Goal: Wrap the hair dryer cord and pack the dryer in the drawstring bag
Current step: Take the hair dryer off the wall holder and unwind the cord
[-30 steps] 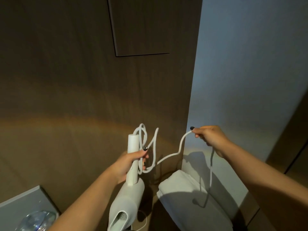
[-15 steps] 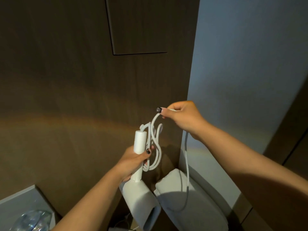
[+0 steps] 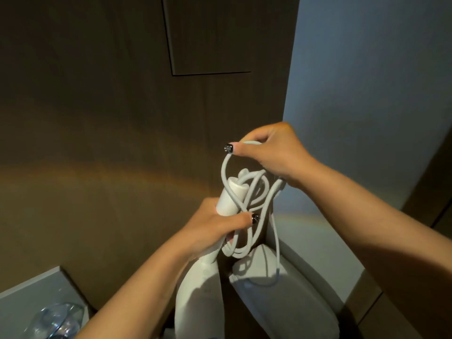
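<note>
My left hand (image 3: pixel 215 228) grips the handle of the white hair dryer (image 3: pixel 200 294), which points handle-up with its body hanging below. Several loops of the white cord (image 3: pixel 254 192) lie around the handle's top end and hang beside it. My right hand (image 3: pixel 271 152) pinches the cord just above the handle, holding a loop over its tip. A loose length of cord drops from my right hand down onto the white towel. No drawstring bag shows in the head view.
A folded white towel (image 3: pixel 283 299) lies below the hands. Dark wood panelling (image 3: pixel 122 118) stands close ahead, a pale wall (image 3: pixel 367 94) to the right. At the lower left sits a grey counter corner (image 3: pixel 31 287) with a clear plastic item (image 3: pixel 56 319).
My right hand swung from the right over to the handle's top, carrying the cord into another loop. The dryer came closer and its handle tilted slightly right.
</note>
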Demonstrator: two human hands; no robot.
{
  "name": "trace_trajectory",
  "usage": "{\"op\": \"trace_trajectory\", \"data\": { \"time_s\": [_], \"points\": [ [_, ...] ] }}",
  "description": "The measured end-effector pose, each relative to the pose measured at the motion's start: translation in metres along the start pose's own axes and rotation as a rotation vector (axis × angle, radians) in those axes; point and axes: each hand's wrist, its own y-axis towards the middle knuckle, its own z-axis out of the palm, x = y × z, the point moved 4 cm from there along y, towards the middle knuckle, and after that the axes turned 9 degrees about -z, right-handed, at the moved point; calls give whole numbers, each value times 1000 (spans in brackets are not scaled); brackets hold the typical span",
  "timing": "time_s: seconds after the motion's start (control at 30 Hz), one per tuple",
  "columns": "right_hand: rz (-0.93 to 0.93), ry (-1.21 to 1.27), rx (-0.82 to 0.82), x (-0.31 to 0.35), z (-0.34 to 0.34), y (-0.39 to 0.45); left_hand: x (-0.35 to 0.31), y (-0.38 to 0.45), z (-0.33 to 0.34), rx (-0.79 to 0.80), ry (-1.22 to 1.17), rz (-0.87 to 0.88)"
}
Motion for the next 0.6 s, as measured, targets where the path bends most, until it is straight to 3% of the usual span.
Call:
{"op": "trace_trajectory", "data": {
  "time_s": [0.27, 0.5, 0.6],
  "points": [
    [41, 106, 59, -18, 4, -11, 13, 2, -12, -97, -285, 44],
    [105, 470, 77, -44, 16, -42, 29, 8, -28, -41, -714, 126],
    [153, 516, 114, -55, 28, -58, 29, 7, -33, -16, -771, 157]
  ]
}}
